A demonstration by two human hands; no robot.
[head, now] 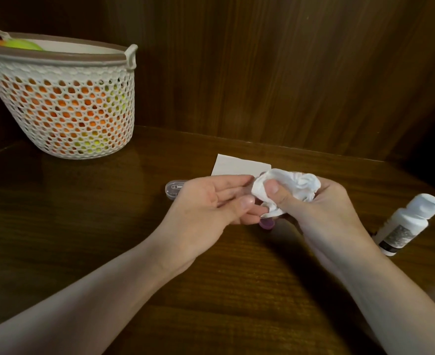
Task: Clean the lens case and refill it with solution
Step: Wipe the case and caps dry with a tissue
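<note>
Taking the folded paper (240, 166) on the table (83, 226) as landmark: far to its left stands a mesh basket (62, 103). Just below-left of the paper lies a clear oblong holder (174, 190), long axis left to right. Below the paper, the left hand (211, 208) pinches the lens case between thumb and fingers; only a purple cup (344, 223) shows, so its axis cannot be told. The case looks light, stiff and likely slippery when wet, best held by its rim. The right hand (313, 203) has its fingers clenched on a soft crumpled tissue (285, 192). Far right, a white solution bottle (408, 224) leans, cap pointing up-right.
</note>
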